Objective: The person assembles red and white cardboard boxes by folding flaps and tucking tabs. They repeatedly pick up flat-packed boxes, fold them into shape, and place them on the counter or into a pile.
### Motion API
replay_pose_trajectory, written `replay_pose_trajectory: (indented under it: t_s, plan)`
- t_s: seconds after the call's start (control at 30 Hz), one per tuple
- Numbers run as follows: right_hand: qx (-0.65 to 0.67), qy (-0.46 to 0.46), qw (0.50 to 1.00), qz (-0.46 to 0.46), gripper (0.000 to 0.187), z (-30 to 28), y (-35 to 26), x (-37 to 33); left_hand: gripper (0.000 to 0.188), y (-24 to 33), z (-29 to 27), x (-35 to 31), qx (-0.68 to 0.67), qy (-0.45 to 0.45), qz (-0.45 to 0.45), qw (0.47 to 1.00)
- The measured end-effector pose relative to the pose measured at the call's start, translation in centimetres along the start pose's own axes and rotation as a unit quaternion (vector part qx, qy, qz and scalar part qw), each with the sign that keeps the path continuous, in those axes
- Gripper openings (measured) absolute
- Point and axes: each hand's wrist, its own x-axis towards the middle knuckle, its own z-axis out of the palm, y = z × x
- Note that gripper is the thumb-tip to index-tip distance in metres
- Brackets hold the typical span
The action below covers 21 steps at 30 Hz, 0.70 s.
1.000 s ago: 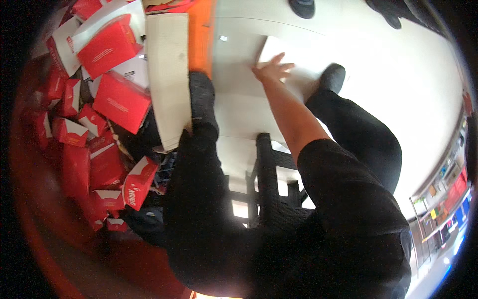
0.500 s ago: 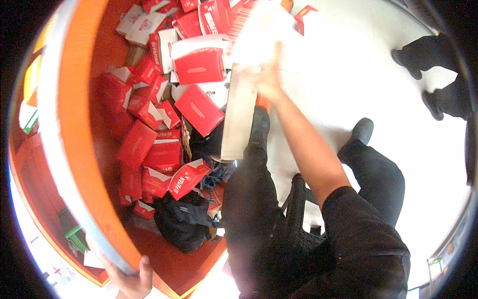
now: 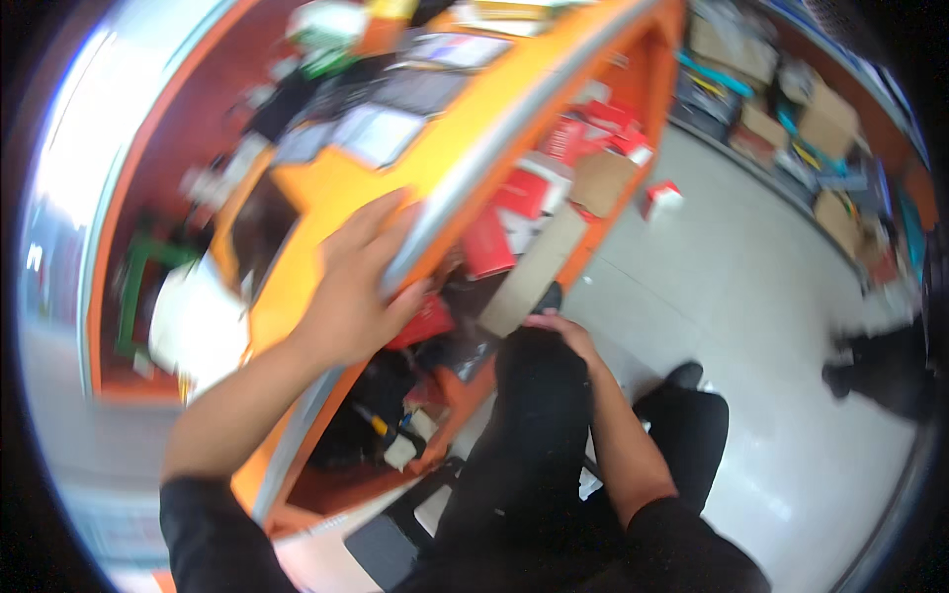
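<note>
My left hand [image 3: 361,282] grips the metal-trimmed front edge of an orange counter [image 3: 465,203], fingers over the top and thumb in front. My right hand [image 3: 565,334] lies by my bent knee, partly hidden, its fingers stretched out toward the lower end of a long beige panel [image 3: 534,275]; whether they touch it I cannot tell. Nothing shows in that hand. Behind the panel, inside the counter's open shelf, lie red and white cartons [image 3: 487,245] and an opened brown cardboard piece [image 3: 601,184].
Flat cases [image 3: 379,133] and papers cover part of the countertop. One red and white carton [image 3: 662,201] sits on the grey tiled floor. Along the far right wall, a shelf [image 3: 781,163] holds boxes and bags. Another person's dark-clad legs [image 3: 880,371] stand at the right.
The view has swung so the countertop shows. My right hand has come back from the cartons at the panel's far end to my knee. My left hand stays on the counter's edge.
</note>
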Motion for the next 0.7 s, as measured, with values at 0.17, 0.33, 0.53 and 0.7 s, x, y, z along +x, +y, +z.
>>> replay_pose_trajectory:
  t_s: [0.17,0.33,0.53,0.7]
  plan:
    - [0.068,0.004,0.996,-0.060,0.041,2.2,0.7,-5.4,0.045,-0.5,0.7,-1.5,-0.064,0.184,-0.057,0.979]
    - [-0.109,0.162,0.981,0.022,0.043,3.5,-1.3,-13.4,0.071,-3.8,-2.2,-4.6,0.075,0.463,-0.246,0.848]
    - [-0.104,0.147,0.981,-0.077,0.044,4.7,-3.5,-13.5,0.109,-14.5,-5.8,-8.5,0.035,0.367,-0.673,0.641]
    - [-0.159,0.116,0.976,-0.093,0.045,3.9,-3.2,-13.1,0.072,-14.6,-6.3,-14.4,0.071,0.178,-0.546,0.816]
